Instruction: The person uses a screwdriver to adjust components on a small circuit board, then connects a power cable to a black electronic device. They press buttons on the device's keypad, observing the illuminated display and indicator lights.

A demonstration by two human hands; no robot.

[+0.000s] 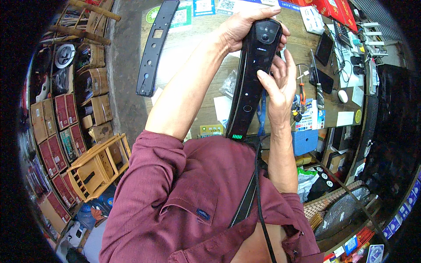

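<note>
A long black smart door lock with a glossy front stands slantwise before my chest. Near its top are a camera lens and small lit icons; green lights glow at the lower end. My left hand grips its upper end, thumb over the top and fingertips showing round the far side. My right hand is beside its right edge, fingers stretched and apart, with the thumb tip over the front edge; whether it touches is hard to tell. Left on the table lies a separate long black plate with holes.
On the wooden table are a clear plastic bag, an orange-handled screwdriver, dark phones, a white mouse and cables. A blue stool sits below the right edge. Boxed shelves and a wooden chair stand left.
</note>
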